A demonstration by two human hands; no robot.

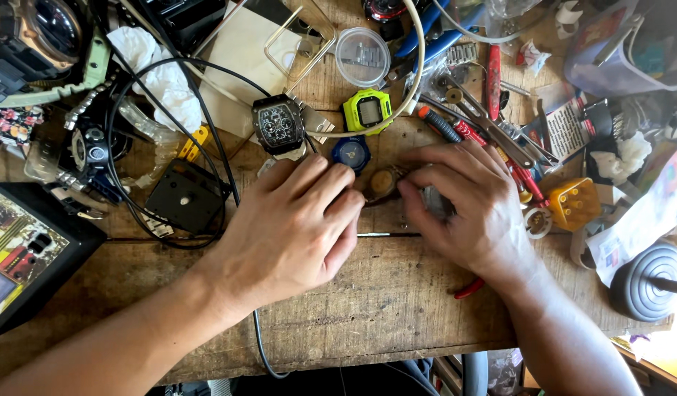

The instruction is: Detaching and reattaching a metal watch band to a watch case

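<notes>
Both of my hands rest on a worn wooden workbench (pixel 397 308). My left hand (pixel 294 227) and my right hand (pixel 463 205) pinch a small brown round watch case (pixel 381 183) between their fingertips. Most of the case is hidden by my fingers. Just beyond it lie a small blue round watch (pixel 351 152), a black square-faced watch (pixel 278 126) and a yellow-green digital watch (pixel 368 110). A thin metal tool (pixel 386 235) lies on the wood under my hands.
Red-handled pliers and screwdrivers (pixel 492 125) lie behind my right hand, beside a yellow plastic block (pixel 573 204). A black cable (pixel 170 147) loops at left near a black box (pixel 184 194). A clear round lid (pixel 362 56) and a black case (pixel 23 257) are also here.
</notes>
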